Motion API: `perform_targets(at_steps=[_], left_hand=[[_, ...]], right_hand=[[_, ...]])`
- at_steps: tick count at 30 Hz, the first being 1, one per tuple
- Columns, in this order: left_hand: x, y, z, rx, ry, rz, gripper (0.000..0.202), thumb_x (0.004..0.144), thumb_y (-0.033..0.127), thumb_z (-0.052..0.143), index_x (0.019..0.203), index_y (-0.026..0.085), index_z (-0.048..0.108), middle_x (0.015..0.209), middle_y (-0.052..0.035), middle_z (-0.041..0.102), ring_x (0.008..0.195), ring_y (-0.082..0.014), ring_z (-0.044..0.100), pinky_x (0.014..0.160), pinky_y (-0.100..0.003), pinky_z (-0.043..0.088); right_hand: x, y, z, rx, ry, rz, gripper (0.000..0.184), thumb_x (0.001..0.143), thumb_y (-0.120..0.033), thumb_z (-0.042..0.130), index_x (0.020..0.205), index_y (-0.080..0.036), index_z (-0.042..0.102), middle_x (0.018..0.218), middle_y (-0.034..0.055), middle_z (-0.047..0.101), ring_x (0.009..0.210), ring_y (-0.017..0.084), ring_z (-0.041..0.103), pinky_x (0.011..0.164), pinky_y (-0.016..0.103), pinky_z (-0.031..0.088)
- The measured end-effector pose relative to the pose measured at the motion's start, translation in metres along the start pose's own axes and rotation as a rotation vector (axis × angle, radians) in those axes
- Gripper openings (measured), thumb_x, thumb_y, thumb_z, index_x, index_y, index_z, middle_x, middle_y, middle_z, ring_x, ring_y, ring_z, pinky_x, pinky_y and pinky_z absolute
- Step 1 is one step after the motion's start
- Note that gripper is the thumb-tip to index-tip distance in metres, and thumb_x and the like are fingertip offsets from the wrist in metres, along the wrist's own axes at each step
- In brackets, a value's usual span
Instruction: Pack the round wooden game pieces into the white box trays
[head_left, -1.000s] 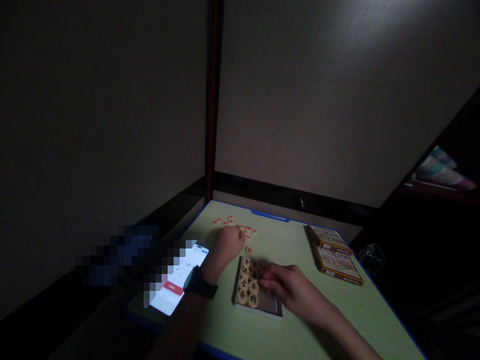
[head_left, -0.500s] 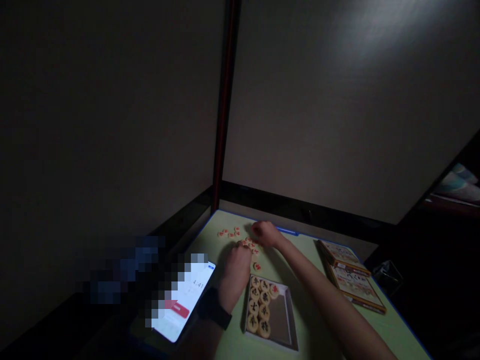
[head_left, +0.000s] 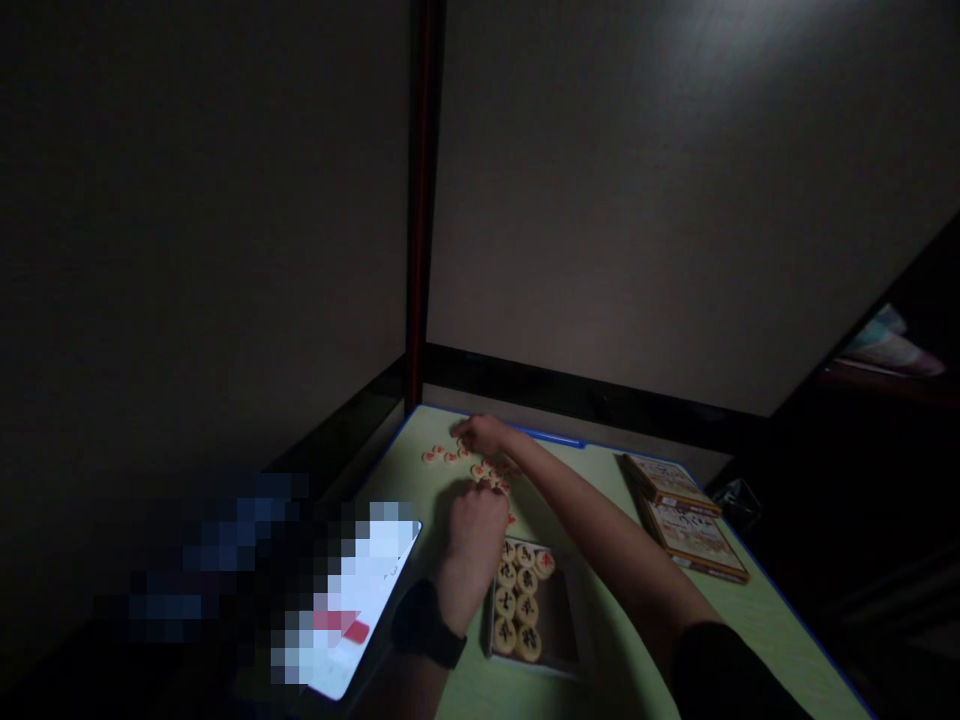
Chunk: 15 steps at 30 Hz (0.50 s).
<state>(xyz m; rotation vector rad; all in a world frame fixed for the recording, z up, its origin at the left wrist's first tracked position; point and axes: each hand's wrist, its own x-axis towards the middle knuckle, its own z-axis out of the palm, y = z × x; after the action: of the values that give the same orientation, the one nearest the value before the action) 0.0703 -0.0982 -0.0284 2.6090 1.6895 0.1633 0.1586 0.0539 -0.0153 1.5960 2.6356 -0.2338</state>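
**Right hand [head_left: 480, 434] stretched beyond left hand [head_left: 477, 525], over red-marked pieces [head_left: 478, 471]**

Reaches forward with the right hand, past the left hand, to the far side of the red-marked pieces, with fingers bent down toward some of them. Cannot tell surely whether pinching one there or only hovering near, because of the dim light.

Has the left hand nearer to the body, at the near side of the same group, back upward and fingers curled together downward. Cannot tell whether gripping a piece, with fingertips hidden behind the knuckles.

Shows the red-marked pieces scattered on the green table [head_left: 750, 620], between both hands and also to the left of the right hand, one just beside its fingers. Shows a loose piece [head_left: 511, 519] also just beside the left hand, on its right.

To the right of the left hand and closer to the body, can see a shallow box [head_left: 555, 610], with eight black-marked pieces [head_left: 529, 642] in two columns and a single red piece [head_left: 544, 565] beside the far end of these.

Wears a dark watch [head_left: 429, 622] on the left wrist. To the left of this hand, can see a lit phone [head_left: 375, 590], partly pixelated; well to the right of both hands, two flat boxes [head_left: 694, 540], one partly over the other.
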Motion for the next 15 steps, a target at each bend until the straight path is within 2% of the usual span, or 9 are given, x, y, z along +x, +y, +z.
perform_targets(at_steps=[4,7,9,12,15], left_hand=[[-0.003,0.0,-0.005,0.003,-0.015,0.008,0.033,0.092,0.002,0.041,0.105,0.009,0.071,0.101,-0.0193,0.071,0.096,-0.0249,0.07,0.078,-0.033,0.058],[-0.003,0.0,-0.005,0.009,0.008,0.02,0.033,0.093,0.002,0.041,0.109,0.008,0.069,0.105,-0.0189,0.07,0.099,-0.0239,0.069,0.081,-0.031,0.057],[-0.002,-0.001,-0.004,0.001,0.015,0.016,0.034,0.093,0.002,0.039,0.11,0.009,0.068,0.105,-0.0184,0.069,0.098,-0.0223,0.069,0.081,-0.029,0.057],[-0.001,-0.001,-0.002,-0.012,0.0,0.012,0.035,0.094,0.002,0.037,0.11,0.008,0.067,0.106,-0.0188,0.068,0.095,-0.0217,0.07,0.08,-0.029,0.057],[0.0,-0.001,0.001,-0.019,0.011,0.009,0.037,0.094,0.002,0.035,0.113,0.008,0.065,0.107,-0.0192,0.067,0.093,-0.0214,0.071,0.078,-0.029,0.057]], right_hand=[[-0.01,0.003,-0.011,0.012,0.009,0.028,0.047,0.083,-0.007,0.055,0.126,-0.021,0.067,0.124,0.0061,0.071,0.113,0.02,0.065,0.09,0.022,0.045],[-0.035,0.006,-0.023,0.021,0.054,0.077,0.045,0.083,-0.006,0.054,0.125,-0.017,0.066,0.119,0.0113,0.072,0.108,0.023,0.067,0.084,0.024,0.046],[-0.064,0.007,-0.029,0.032,0.079,0.098,0.038,0.083,-0.006,0.054,0.119,-0.013,0.067,0.109,0.0138,0.074,0.1,0.023,0.068,0.078,0.025,0.046],[-0.123,0.003,-0.032,0.089,0.033,0.04,0.029,0.079,-0.005,0.059,0.104,-0.016,0.069,0.086,0.0043,0.076,0.077,0.015,0.068,0.066,0.02,0.043],[-0.181,-0.008,-0.025,0.206,-0.001,-0.046,0.022,0.08,-0.012,0.062,0.101,-0.017,0.065,0.069,-0.0004,0.069,0.062,0.013,0.06,0.057,0.021,0.036]])
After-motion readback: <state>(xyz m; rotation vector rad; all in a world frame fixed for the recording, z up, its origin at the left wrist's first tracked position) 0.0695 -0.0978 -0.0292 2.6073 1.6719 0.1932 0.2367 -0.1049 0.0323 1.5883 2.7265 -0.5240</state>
